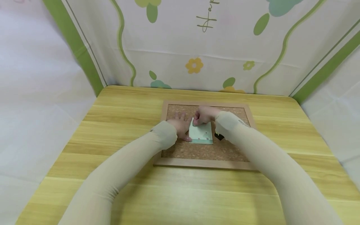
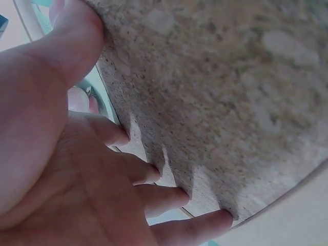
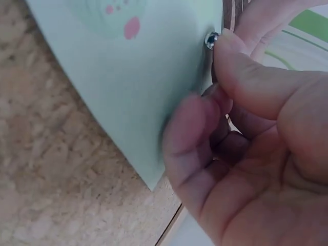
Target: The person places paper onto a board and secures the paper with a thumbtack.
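Observation:
A pale green note sheet (image 1: 201,132) with small pink prints and a darker green band along its near edge lies on a framed corkboard (image 1: 185,153). My left hand (image 1: 180,125) rests on the cork left of the sheet, fingers spread and thumb at the sheet's lower left corner. In the left wrist view the fingertips (image 2: 177,195) touch the cork. My right hand (image 1: 204,115) is at the sheet's far edge with curled fingers. Its thumb and forefinger pinch a shiny silver thumbtack (image 3: 210,40) against the paper, as the right wrist view shows.
A small black object with a bit of yellow (image 1: 218,136) lies on the cork by the right sleeve. The board's wooden frame (image 1: 202,163) forms a raised rim on the wood-grain table (image 1: 174,193). A printed white curtain (image 1: 168,40) hangs behind the table.

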Demonstrator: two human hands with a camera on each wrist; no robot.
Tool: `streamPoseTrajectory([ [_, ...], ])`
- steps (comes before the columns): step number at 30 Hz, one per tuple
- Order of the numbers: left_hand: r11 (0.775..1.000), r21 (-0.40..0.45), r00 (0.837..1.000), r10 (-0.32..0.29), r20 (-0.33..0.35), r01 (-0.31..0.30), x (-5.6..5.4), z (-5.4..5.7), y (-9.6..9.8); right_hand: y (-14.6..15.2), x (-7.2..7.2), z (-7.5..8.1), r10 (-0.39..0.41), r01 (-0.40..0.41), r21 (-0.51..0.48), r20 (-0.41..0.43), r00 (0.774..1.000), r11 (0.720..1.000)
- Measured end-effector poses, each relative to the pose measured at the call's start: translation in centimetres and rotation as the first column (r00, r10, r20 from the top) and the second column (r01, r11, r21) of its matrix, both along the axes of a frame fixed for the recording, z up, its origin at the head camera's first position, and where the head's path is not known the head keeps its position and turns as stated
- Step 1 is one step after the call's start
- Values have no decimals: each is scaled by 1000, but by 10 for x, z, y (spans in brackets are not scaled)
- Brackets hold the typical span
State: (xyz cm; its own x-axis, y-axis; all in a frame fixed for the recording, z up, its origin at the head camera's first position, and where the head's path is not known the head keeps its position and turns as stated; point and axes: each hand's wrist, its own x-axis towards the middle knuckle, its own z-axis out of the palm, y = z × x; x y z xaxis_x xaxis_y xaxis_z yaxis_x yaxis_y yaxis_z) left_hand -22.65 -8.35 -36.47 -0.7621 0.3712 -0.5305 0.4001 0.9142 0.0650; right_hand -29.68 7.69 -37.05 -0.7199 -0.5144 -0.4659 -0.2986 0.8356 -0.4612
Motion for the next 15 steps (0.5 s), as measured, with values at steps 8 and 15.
streamPoseTrajectory([
  [8,1000,-5,1000,-9,-9,9,0,-2,-1,-3,-4,-1,-50,50,-15,44,998,999],
  [15,1000,9,1000,-4,2,4,-2,-3,-1,-5,-6,-1,-39,38,22,24,999,999],
])
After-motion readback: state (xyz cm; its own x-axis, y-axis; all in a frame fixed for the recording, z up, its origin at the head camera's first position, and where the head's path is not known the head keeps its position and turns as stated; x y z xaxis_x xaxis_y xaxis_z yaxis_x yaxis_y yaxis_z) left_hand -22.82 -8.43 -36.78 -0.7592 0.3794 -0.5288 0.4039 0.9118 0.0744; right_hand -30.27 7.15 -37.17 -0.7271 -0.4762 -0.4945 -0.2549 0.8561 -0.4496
